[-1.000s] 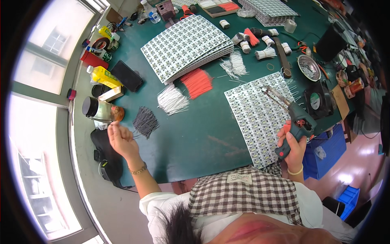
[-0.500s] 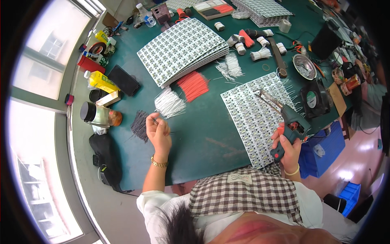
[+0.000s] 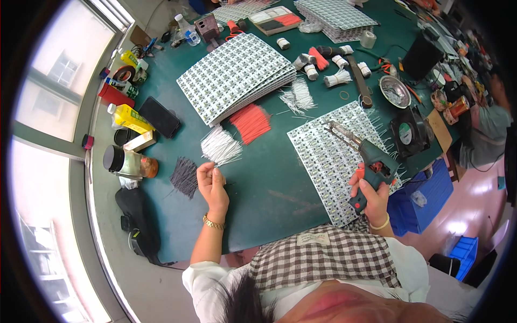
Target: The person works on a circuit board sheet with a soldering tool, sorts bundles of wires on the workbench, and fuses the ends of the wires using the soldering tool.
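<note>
My left hand [image 3: 213, 188] is closed in a pinch just below a pile of white wires [image 3: 221, 145]; a thin dark end, seemingly a black wire, shows beside its fingers. Black wires [image 3: 184, 177] lie to its left and red wires [image 3: 251, 124] beyond the white ones. My right hand [image 3: 371, 200] grips the handle of a dark green soldering gun [image 3: 379, 164]. The gun's metal tip hangs over a panel of small circuit boards [image 3: 318, 156], and I cannot tell whether it touches. White wires stick out along the panel's right edge.
A thick stack of circuit panels [image 3: 237, 75] stands beyond the wire piles. Bundled wires [image 3: 337, 78], a metal bowl [image 3: 395, 91] and a small fan [image 3: 410, 132] lie farther right. At left are a phone [image 3: 159, 117], a yellow bottle [image 3: 129, 118] and a jar [image 3: 129, 162].
The whole view has shifted slightly. My right hand and the soldering gun have moved a little left over the panel. My left hand stays pinched near the white wires.
</note>
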The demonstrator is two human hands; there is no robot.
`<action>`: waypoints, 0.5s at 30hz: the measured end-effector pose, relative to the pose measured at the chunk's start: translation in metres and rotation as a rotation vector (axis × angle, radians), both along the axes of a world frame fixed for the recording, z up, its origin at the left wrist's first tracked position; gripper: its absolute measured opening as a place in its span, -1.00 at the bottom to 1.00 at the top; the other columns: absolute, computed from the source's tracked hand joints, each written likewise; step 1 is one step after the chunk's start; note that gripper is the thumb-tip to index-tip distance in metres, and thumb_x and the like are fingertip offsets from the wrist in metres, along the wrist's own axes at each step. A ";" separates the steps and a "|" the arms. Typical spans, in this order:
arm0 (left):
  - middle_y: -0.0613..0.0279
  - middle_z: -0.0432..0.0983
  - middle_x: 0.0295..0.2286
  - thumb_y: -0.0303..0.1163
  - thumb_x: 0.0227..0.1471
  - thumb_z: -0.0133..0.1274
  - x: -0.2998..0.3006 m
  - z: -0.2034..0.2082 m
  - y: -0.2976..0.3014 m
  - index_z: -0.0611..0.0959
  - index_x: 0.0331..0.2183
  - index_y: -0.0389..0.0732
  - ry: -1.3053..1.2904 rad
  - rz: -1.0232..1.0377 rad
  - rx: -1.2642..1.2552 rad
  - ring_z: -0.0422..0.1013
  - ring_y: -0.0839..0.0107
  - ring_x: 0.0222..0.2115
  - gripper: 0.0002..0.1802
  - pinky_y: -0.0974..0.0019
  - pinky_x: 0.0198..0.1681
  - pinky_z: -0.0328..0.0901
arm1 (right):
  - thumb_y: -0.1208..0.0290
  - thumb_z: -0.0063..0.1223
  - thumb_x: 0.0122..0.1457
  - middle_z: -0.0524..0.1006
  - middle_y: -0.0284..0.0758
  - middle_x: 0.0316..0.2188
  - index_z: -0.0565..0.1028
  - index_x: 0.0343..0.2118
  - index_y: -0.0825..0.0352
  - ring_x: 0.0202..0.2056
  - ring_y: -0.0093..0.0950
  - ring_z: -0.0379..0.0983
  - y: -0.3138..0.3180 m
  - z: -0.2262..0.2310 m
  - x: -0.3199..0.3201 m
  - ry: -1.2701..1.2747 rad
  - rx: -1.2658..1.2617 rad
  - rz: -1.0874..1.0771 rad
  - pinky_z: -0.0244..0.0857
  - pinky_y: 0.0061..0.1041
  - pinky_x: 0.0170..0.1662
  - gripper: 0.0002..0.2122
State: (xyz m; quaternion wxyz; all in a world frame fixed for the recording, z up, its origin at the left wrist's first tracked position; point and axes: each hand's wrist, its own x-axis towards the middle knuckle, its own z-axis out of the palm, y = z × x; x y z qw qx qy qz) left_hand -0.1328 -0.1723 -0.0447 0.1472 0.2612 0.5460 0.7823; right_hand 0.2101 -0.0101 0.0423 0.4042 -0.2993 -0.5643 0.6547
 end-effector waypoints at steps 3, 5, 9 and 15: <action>0.45 0.19 -0.63 -0.34 0.21 -0.04 -0.009 -0.004 -0.001 0.42 -0.17 -0.26 -0.108 -0.106 0.178 0.05 0.69 -0.64 -0.78 0.53 -0.57 0.01 | 0.57 -0.02 0.18 0.55 -0.21 -0.37 0.34 0.01 0.48 -0.51 -0.56 0.45 0.000 -0.003 0.001 0.000 0.017 -0.021 0.34 -0.57 -0.38 -0.68; 0.45 0.17 -0.64 -0.30 0.22 -0.07 -0.010 -0.004 -0.002 0.45 -0.20 -0.27 -0.115 -0.118 0.219 0.03 0.69 -0.64 -0.77 0.54 -0.57 -0.01 | 0.57 -0.02 0.18 0.55 -0.22 -0.38 0.34 0.01 0.48 -0.51 -0.56 0.45 0.000 -0.003 0.002 0.016 -0.001 -0.048 0.34 -0.58 -0.39 -0.68; 0.46 0.18 -0.64 -0.21 0.22 -0.11 -0.016 0.008 -0.007 0.51 -0.30 -0.29 -0.063 -0.120 0.212 0.02 0.69 -0.64 -0.69 0.55 -0.55 -0.04 | 0.57 -0.02 0.18 0.55 -0.22 -0.38 0.34 0.01 0.48 -0.52 -0.57 0.45 0.005 -0.005 0.004 0.026 -0.002 -0.052 0.33 -0.59 -0.39 -0.68; 0.47 0.17 -0.63 -0.13 0.20 -0.13 -0.015 0.023 -0.011 0.47 -0.15 -0.32 0.267 0.020 -0.180 0.03 0.69 -0.64 -0.59 0.55 -0.58 -0.04 | 0.57 -0.01 0.18 0.55 -0.22 -0.37 0.34 0.01 0.48 -0.52 -0.57 0.44 0.006 -0.003 0.006 -0.008 -0.005 -0.037 0.33 -0.59 -0.39 -0.68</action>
